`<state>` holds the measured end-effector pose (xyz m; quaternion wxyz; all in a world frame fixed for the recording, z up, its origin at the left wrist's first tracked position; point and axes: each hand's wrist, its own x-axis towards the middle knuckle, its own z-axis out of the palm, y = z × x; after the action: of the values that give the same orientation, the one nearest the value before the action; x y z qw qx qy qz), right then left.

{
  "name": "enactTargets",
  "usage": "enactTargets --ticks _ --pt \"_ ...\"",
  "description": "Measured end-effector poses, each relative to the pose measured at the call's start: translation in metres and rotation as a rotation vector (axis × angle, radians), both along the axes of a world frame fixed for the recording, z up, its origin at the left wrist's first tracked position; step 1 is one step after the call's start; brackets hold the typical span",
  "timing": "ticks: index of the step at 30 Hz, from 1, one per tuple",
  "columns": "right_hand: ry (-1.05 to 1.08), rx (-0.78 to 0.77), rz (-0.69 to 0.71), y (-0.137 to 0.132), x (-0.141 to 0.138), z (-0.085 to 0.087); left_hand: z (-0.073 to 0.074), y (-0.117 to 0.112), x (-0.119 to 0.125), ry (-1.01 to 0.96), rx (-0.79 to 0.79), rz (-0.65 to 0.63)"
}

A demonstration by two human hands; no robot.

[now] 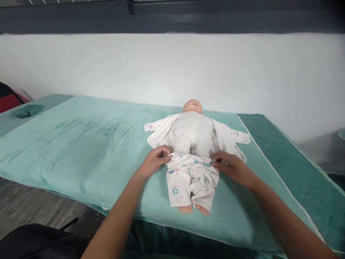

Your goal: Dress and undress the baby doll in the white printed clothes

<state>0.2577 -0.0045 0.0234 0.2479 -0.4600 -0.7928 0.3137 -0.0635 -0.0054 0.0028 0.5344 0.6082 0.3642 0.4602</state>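
A baby doll (192, 106) lies on its back, head toward the wall and feet toward me. White patterned baby pants (179, 183) cover its legs, and both feet poke out of the cuffs. My left hand (156, 160) pinches the waistband at its left side. On the opposite side, my right hand (230, 167) grips the same waistband between thumb and fingers. The doll's pale torso (192, 131) shows above the waistband. A white baby jacket (226, 138) lies spread open around it, with the sleeves stretched out to both sides.
Green plush cloth (81, 144) covers the bed under the doll, with a face hole (28, 110) at the far left. A white wall (172, 68) stands behind. At lower left is a black object (40, 241) on the floor side; a red and black item (9, 99) sits at far left.
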Motion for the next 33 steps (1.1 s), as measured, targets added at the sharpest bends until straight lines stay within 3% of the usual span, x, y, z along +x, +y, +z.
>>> enactTargets --ticks 6,10,15,19,27,33 --pt "0.3 0.042 -0.308 0.013 -0.015 -0.013 0.005 0.014 0.011 0.01 0.043 0.198" --pt "0.483 0.05 -0.397 0.027 -0.024 -0.018 0.01 0.033 0.02 0.006 0.072 0.25" --pt "0.693 0.019 -0.443 0.05 -0.03 -0.016 0.013 0.069 0.023 0.127 0.125 0.439" --pt "0.816 -0.016 -0.431 0.072 -0.034 -0.009 0.008 0.094 0.027 0.14 0.14 0.44" --pt "0.514 -0.075 -0.333 0.088 -0.02 -0.025 -0.008 0.102 0.031 0.361 0.093 0.409" --pt "0.358 -0.292 -0.018 0.086 0.0 -0.009 -0.006 0.101 0.03 0.439 0.074 0.351"
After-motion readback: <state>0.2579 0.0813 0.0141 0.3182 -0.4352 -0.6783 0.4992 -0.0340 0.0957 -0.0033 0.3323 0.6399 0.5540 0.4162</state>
